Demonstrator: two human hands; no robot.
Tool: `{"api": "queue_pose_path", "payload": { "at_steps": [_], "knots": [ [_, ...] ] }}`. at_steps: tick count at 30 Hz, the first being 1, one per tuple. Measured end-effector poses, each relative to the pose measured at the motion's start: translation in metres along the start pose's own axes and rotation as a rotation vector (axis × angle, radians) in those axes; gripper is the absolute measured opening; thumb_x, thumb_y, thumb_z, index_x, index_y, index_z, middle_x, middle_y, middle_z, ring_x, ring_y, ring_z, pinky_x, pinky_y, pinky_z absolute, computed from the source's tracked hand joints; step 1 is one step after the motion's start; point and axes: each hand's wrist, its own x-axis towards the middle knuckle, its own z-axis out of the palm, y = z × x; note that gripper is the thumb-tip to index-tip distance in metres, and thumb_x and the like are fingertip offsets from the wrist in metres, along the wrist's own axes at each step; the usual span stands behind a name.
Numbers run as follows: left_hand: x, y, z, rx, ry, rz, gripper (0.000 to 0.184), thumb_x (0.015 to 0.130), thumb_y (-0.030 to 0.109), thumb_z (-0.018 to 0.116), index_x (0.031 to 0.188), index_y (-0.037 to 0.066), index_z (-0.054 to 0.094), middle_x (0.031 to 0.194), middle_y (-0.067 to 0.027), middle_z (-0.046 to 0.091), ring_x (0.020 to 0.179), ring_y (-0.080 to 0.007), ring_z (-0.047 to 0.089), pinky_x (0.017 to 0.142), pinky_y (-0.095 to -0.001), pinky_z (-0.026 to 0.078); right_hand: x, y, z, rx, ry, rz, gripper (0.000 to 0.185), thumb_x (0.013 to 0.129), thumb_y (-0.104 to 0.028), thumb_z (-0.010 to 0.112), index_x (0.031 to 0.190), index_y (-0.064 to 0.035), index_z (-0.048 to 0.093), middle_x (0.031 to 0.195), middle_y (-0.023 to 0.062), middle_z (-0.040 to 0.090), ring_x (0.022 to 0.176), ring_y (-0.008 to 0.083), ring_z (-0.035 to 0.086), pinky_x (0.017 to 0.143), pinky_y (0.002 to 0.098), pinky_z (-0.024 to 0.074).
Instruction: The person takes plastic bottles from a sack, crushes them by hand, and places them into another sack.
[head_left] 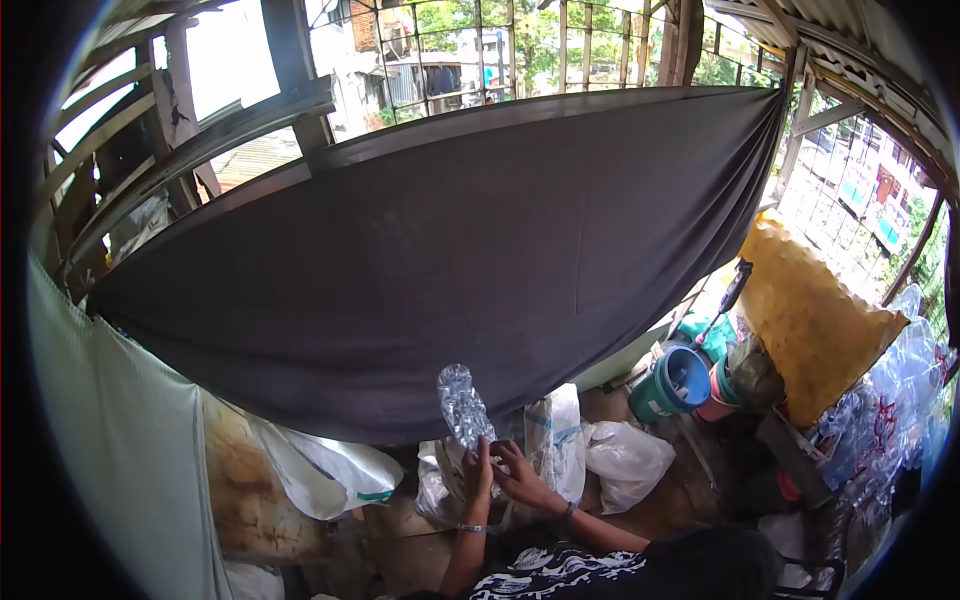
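A clear plastic bottle [462,405] stands up, slightly tilted, in front of the dark cloth. Its lower end is in my left hand [480,470], with the fingers wrapped round it. Close beside, my right hand [522,478] has its fingers bent in toward that same end of the bottle. A small dark patch shows at the right fingertips, too small to name. White sacks [555,440] stand on the floor just beyond my hands, and a pale plastic bag [628,460] lies to their right.
A wide dark cloth [440,240] hangs across the front. At right are a teal bucket [660,392], a yellow sheet [810,310] and a heap of clear plastic bags [900,400]. A pale green sheet [120,430] hangs at left, near a white sack [330,475].
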Motion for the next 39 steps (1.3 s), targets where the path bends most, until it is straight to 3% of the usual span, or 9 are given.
{"api": "queue_pose_path", "payload": {
  "at_steps": [4, 8, 15, 18, 21, 24, 28, 31, 39],
  "knots": [
    [0.007, -0.009, -0.014, 0.194, 0.238, -0.068, 0.073, 0.101, 0.057, 0.034, 0.092, -0.008, 0.066, 0.08, -0.0268, 0.067, 0.077, -0.04, 0.066, 0.063, -0.0459, 0.046, 0.004, 0.01, 0.006, -0.077, 0.235, 0.227, 0.035, 0.096, -0.03, 0.061, 0.106, 0.0038, 0.058, 0.109, 0.022, 0.057, 0.1, 0.0282, 0.061, 0.077, 0.0411, 0.0492],
    [-0.002, 0.008, -0.017, 0.305, 0.245, 0.174, 0.076, 0.101, 0.059, 0.03, 0.077, -0.004, 0.064, 0.06, -0.0192, 0.061, 0.06, -0.0373, 0.062, 0.055, -0.0443, 0.046, 0.008, -0.013, 0.025, 0.134, 0.316, 0.529, 0.045, 0.101, -0.037, 0.052, 0.085, 0.0048, 0.056, 0.068, 0.0183, 0.056, 0.063, 0.0193, 0.054, 0.059, 0.0388, 0.0452],
    [0.039, -0.008, -0.062, -1.142, -0.745, -0.443, 0.072, 0.101, 0.062, 0.031, 0.077, 0.001, 0.062, 0.063, -0.0046, 0.061, 0.05, -0.0188, 0.057, 0.051, -0.0329, 0.049, 0.032, -0.054, 0.033, 0.328, 0.208, 0.356, 0.047, 0.103, -0.037, 0.049, 0.072, -0.0016, 0.049, 0.057, 0.002, 0.045, 0.052, 0.0119, 0.043, 0.047, 0.0346, 0.0347],
    [0.005, 0.06, -0.068, -0.358, -0.109, -0.201, 0.061, 0.102, 0.054, 0.04, 0.094, -0.001, 0.065, 0.065, -0.0037, 0.062, 0.057, -0.0185, 0.06, 0.057, -0.0326, 0.05, 0.039, -0.041, 0.055, -0.106, 0.422, 0.205, 0.04, 0.102, -0.032, 0.051, 0.077, -0.0004, 0.051, 0.054, 0.0069, 0.046, 0.046, 0.0232, 0.042, 0.046, 0.0375, 0.0355],
    [0.019, 0.027, -0.069, -0.213, -0.041, 0.235, 0.052, 0.103, 0.045, 0.046, 0.108, -0.003, 0.064, 0.071, -0.0067, 0.066, 0.068, -0.0194, 0.063, 0.064, -0.033, 0.05, 0.038, -0.039, 0.073, -0.393, 0.37, 0.068, 0.028, 0.1, -0.024, 0.054, 0.091, 0.0022, 0.055, 0.074, 0.0167, 0.053, 0.061, 0.0345, 0.052, 0.057, 0.039, 0.0427],
    [0.023, 0.022, -0.078, -0.11, -0.025, 0.013, 0.056, 0.103, 0.046, 0.044, 0.098, -0.005, 0.067, 0.076, -0.0133, 0.068, 0.077, -0.0204, 0.065, 0.071, -0.0337, 0.05, 0.025, -0.037, 0.092, -0.083, 0.121, 0.039, 0.028, 0.099, -0.024, 0.057, 0.103, 0.0039, 0.055, 0.102, 0.0215, 0.051, 0.091, 0.0302, 0.057, 0.074, 0.0391, 0.0454],
    [0.023, 0.033, -0.098, -0.109, -0.031, -0.082, 0.066, 0.102, 0.05, 0.042, 0.086, -0.008, 0.067, 0.074, -0.0178, 0.067, 0.064, -0.0235, 0.064, 0.06, -0.0387, 0.046, 0.026, -0.042, 0.106, -0.261, 0.576, 0.122, 0.038, 0.102, -0.036, 0.049, 0.097, 0.0018, 0.05, 0.093, 0.0156, 0.051, 0.081, 0.0207, 0.052, 0.07, 0.0352, 0.0434],
    [0.012, 0.037, -0.104, 0.101, -0.059, 0.032, 0.068, 0.103, 0.051, 0.04, 0.083, -0.009, 0.065, 0.073, -0.0173, 0.068, 0.061, -0.0264, 0.065, 0.057, -0.0411, 0.045, 0.03, -0.051, 0.103, 0.185, 0.543, 0.605, 0.042, 0.103, -0.04, 0.047, 0.092, 0.0002, 0.047, 0.082, 0.0104, 0.049, 0.078, 0.0153, 0.051, 0.064, 0.0346, 0.0421],
    [0.074, -0.051, -0.107, -0.098, -0.333, -0.233, 0.079, 0.101, 0.06, 0.03, 0.106, -0.012, 0.062, 0.095, -0.024, 0.068, 0.093, -0.0321, 0.067, 0.08, -0.0421, 0.048, 0.021, -0.045, 0.107, 0.361, 0.561, 0.45, 0.048, 0.102, -0.039, 0.052, 0.07, -0.0032, 0.048, 0.058, 0.0003, 0.048, 0.055, 0.0088, 0.051, 0.05, 0.0267, 0.0405]
  ]
}}
